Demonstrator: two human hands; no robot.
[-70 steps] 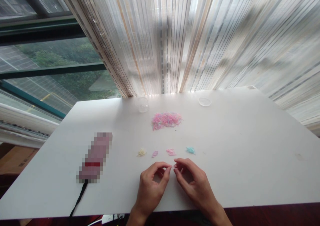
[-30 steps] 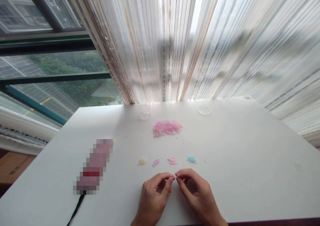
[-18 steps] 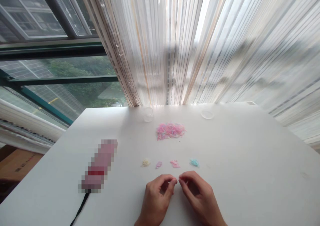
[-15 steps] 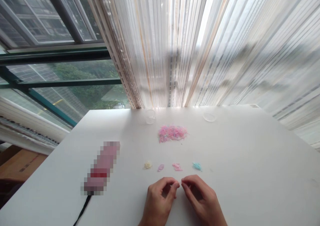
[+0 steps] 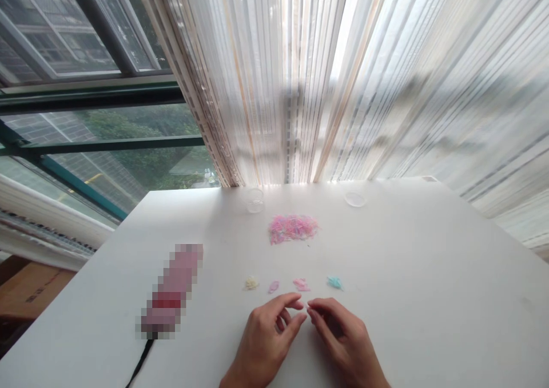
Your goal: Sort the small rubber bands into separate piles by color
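My left hand [image 5: 266, 342] is over the near part of the white table [image 5: 429, 296], its thumb and index finger parted. Facing it, my right hand [image 5: 347, 339] has thumb and index finger pinched together. Whatever is in that pinch is too small to make out. Just beyond my fingertips lie small heaps of thin plastic-looking strips: cream [image 5: 251, 283], lilac [image 5: 273, 287], pink [image 5: 301, 285] and turquoise [image 5: 335, 282]. Farther back is a larger mixed pile [image 5: 294, 229] of such strips, mostly pink.
A clear round tub [image 5: 255, 201] stands at the table's back edge, with a clear lid [image 5: 355, 199] to its right. A blurred pinkish object [image 5: 175, 285] with a black strap [image 5: 139, 365] lies on the left. A striped curtain [image 5: 291, 79] hangs behind.
My left thumb and index finger, earlier pinched together, have come apart. My right hand keeps its pinch close by. The view has tilted and shifted slightly; the heaps look unchanged.
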